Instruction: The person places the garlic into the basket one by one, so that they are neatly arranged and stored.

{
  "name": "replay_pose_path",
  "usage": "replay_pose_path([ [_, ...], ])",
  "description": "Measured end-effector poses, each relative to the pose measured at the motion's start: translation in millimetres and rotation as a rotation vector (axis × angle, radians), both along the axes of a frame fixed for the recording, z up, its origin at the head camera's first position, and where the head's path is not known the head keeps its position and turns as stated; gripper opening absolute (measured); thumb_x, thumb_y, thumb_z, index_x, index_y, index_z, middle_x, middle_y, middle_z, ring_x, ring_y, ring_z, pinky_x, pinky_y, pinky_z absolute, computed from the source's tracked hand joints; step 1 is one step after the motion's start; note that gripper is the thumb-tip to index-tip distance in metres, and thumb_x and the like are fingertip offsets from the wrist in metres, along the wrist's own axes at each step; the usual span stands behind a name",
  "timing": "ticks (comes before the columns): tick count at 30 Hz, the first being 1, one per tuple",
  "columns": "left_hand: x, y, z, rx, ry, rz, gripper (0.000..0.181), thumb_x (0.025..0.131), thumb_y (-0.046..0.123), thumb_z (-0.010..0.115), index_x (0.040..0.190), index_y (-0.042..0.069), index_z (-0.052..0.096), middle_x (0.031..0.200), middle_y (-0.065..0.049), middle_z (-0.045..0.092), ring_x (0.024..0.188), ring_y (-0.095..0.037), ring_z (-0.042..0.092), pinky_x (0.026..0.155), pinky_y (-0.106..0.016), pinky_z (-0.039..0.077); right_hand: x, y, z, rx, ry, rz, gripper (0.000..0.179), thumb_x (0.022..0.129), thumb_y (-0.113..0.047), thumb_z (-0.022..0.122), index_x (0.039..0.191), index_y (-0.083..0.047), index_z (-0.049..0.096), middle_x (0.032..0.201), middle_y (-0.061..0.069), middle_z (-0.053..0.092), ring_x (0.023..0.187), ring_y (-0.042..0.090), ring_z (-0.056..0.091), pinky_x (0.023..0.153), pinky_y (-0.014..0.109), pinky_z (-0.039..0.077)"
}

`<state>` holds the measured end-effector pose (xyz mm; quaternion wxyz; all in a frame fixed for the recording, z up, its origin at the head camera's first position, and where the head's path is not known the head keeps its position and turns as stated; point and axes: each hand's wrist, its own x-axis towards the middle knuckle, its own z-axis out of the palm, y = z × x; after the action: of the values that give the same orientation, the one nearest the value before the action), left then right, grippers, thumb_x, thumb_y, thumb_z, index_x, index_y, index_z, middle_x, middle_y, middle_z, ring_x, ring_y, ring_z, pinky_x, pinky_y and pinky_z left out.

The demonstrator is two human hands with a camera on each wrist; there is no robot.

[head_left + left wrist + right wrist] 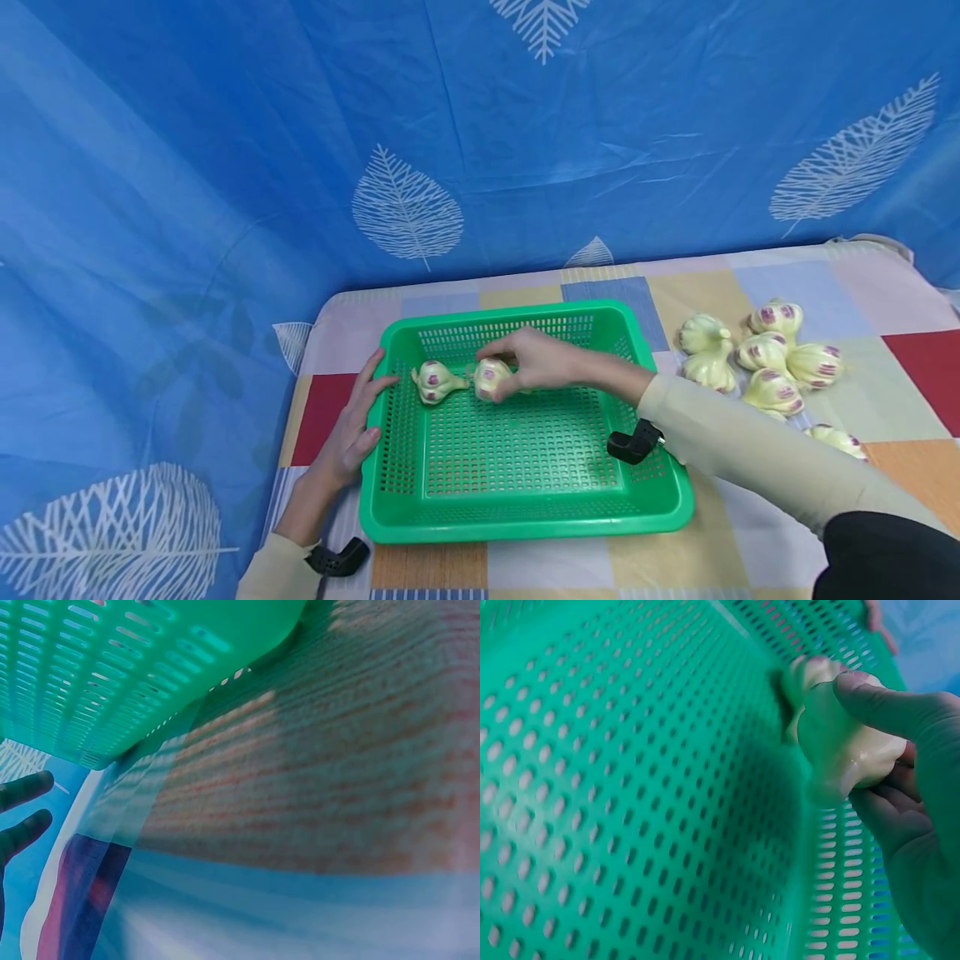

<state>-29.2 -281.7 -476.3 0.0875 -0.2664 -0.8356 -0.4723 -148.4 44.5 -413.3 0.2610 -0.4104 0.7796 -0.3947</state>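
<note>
In the head view, my right hand (542, 360) reaches into a green plastic basket (525, 527) and holds a garlic bulb (489, 378) between thumb and fingers. Another garlic bulb (434, 382) lies in the basket just left of it, its stem pointing right. Seen from the right wrist, the held garlic bulb (847, 742) is pale, stem toward the camera, with the thumb across its top. My left hand (352, 433) rests at the basket's left rim with fingers extended; two of its fingers (26, 832) show in the left wrist view beside the perforated wall.
Right of the basket, several more garlic bulbs (772, 358) lie in a loose group on the checkered tablecloth (900, 400). One garlic bulb (836, 440) sits nearer, partly behind the right sleeve. A blue leaf-patterned curtain (600, 125) hangs behind and to the left of the table.
</note>
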Motion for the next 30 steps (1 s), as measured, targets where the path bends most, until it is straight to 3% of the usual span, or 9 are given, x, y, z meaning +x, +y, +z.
replay_pose_path([
  [4,0.4,-0.7,-0.2,0.004,0.003,0.0,0.069,0.098,0.055,0.041,0.144,0.005,0.044,0.166,-0.014,0.015,0.145,-0.03,0.026,0.091,-0.038,0.054,-7.9,-5.1,-4.9,0.058,0.063,0.032,0.06,0.082,-0.018,0.085,0.134,0.0,0.061,0.112,0.002,0.069,0.093,0.009,0.063,0.081,0.028,0.053],
  [14,-0.8,-0.6,0.6,-0.014,0.0,0.0,0.069,0.098,0.056,0.04,0.144,0.005,0.044,0.166,-0.013,0.014,0.145,-0.032,0.027,0.092,-0.041,0.054,-15.5,-17.0,-12.4,0.145,0.203,0.163,0.055,0.084,-0.025,0.084,0.131,-0.006,0.063,0.117,0.0,0.066,0.092,0.008,0.06,0.078,0.03,0.051],
  [22,-1.8,-1.7,0.0,-0.023,0.011,-0.008,0.071,0.098,0.057,0.039,0.145,0.003,0.043,0.166,-0.013,0.014,0.143,-0.031,0.029,0.09,-0.04,0.055,-15.3,-20.9,-13.1,0.146,0.48,0.299,0.06,0.083,-0.022,0.085,0.133,-0.009,0.055,0.125,0.002,0.065,0.107,0.014,0.063,0.09,0.031,0.052],
  [30,-0.7,-2.2,0.5,-0.023,0.013,-0.014,0.07,0.099,0.056,0.038,0.145,0.003,0.043,0.166,-0.014,0.014,0.143,-0.032,0.031,0.089,-0.039,0.056,-12.7,-22.1,-14.9,0.158,0.539,0.311,0.073,0.08,-0.024,0.088,0.14,-0.008,0.05,0.134,0.004,0.059,0.116,0.017,0.059,0.098,0.035,0.049],
])
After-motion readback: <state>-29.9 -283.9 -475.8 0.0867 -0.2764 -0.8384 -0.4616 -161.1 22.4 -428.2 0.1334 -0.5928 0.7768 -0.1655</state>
